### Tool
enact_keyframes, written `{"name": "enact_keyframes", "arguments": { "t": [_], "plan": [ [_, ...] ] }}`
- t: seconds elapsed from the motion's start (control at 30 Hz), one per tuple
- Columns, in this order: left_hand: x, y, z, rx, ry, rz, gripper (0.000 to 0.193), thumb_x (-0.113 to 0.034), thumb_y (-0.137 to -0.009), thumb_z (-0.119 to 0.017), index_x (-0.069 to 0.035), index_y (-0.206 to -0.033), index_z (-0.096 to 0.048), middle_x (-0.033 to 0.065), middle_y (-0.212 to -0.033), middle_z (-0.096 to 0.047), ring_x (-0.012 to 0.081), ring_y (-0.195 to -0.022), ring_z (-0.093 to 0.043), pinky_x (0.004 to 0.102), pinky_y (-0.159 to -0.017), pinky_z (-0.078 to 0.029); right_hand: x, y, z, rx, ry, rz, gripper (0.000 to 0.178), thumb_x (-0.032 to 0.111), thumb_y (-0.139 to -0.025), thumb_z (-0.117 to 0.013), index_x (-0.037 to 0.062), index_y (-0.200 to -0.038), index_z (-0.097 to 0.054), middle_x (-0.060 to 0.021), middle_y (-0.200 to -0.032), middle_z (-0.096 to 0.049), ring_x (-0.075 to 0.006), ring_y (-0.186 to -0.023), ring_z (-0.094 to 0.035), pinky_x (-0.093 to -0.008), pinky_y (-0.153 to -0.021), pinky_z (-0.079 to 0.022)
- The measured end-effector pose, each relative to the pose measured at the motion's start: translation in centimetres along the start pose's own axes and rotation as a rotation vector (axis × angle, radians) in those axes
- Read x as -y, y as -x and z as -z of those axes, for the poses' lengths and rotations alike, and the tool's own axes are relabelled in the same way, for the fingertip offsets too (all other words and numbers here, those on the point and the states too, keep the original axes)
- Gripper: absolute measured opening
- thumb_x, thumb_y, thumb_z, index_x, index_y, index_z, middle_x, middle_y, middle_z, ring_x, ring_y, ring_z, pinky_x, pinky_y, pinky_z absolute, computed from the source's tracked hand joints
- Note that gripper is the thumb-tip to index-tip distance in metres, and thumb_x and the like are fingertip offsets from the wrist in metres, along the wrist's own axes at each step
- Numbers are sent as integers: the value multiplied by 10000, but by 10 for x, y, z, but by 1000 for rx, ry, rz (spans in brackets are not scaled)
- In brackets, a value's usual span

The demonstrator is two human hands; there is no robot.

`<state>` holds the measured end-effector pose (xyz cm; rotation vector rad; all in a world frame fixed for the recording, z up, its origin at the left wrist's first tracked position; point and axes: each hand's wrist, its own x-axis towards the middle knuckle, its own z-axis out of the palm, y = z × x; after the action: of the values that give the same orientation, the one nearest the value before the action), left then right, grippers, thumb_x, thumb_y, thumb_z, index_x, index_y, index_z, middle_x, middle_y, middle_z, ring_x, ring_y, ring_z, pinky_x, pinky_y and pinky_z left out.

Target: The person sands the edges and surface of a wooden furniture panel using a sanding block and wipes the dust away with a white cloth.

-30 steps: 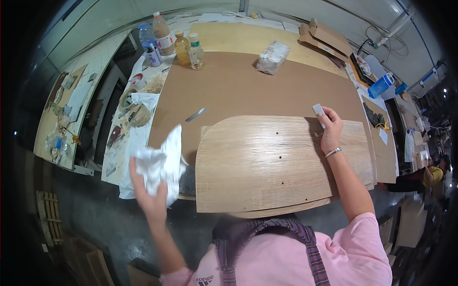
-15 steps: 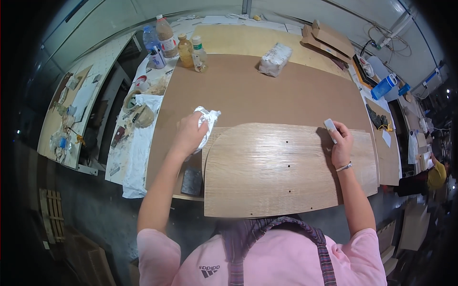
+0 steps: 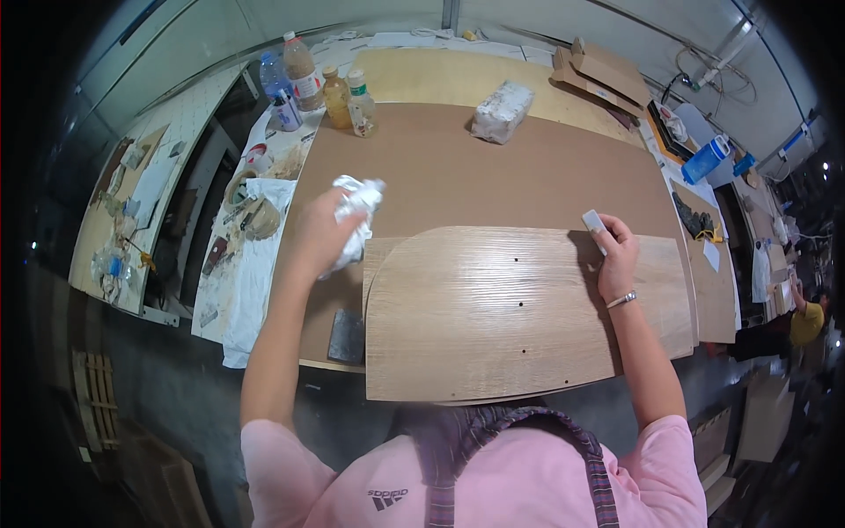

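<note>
My left hand (image 3: 322,231) is closed around a crumpled white cloth (image 3: 361,199), held over the brown board at the upper left corner of a wood-grain panel. My right hand (image 3: 620,260) pinches a small whitish block (image 3: 593,221) near the panel's far right edge. The light wood-grain panel (image 3: 449,317) has a rounded far left corner and several small dark holes. It lies on another wood-grain panel (image 3: 662,295), which shows at the right and along the left edge. A dark grey rectangular block (image 3: 347,336) rests beside the panel's left edge.
A large brown board (image 3: 422,167) covers the table. On it sits a white wrapped block (image 3: 503,113). Several bottles (image 3: 336,99) stand at the far left, near tape rolls (image 3: 239,188). Folded cardboard (image 3: 603,77) and a blue bottle (image 3: 706,159) are at the right. Another person (image 3: 803,324) is further off.
My left hand has moved left and slightly away from me with the cloth, off the panel's corner. My right hand and the upper panel sit slightly further left.
</note>
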<state>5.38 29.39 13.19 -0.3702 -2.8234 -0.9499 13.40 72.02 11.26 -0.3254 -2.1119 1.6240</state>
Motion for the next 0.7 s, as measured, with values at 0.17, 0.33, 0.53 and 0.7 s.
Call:
{"name": "enact_keyframes", "arguments": {
  "t": [0.17, 0.33, 0.53, 0.7],
  "plan": [
    [33, 12, -7, -338, -75, -71, 326, -239, -808, -716, -20, -1039, -648, 179, -999, -687, 370, -911, -656, 438, -788, -509, 5, -9, -20, 32, -83, 32, 250, 138, -848, -649, -35, -1026, -675, -46, -937, -669, -118, -874, -584, -265, -807, -454],
    [49, 69, 17, -488, 374, 112, 242, -88, -832, -698, 44, -1022, -624, 116, -873, -659, 145, -800, -578, 308, -739, -483, 5, -16, -28, 2, -61, 27, 231, 134, -852, -649, -39, -1004, -673, -61, -930, -673, -121, -850, -585, -265, -773, -461],
    [63, 168, 20, -545, 407, 329, 232, -55, -833, -698, 57, -1014, -604, 76, -892, -631, 128, -834, -550, 291, -773, -467, 87, 45, -157, 434, 226, 467, 283, 123, -750, -622, -18, -986, -689, -123, -874, -551, -242, -784, -578, -339, -718, -486],
    [79, 227, 9, -606, 458, 434, 238, -34, -828, -698, 65, -1023, -604, 73, -902, -631, 133, -844, -553, 292, -789, -468, 91, 60, -220, 605, 225, 653, 263, 86, -719, -651, -9, -961, -694, -158, -889, -552, -314, -854, -571, -400, -790, -498]
  ]
}}
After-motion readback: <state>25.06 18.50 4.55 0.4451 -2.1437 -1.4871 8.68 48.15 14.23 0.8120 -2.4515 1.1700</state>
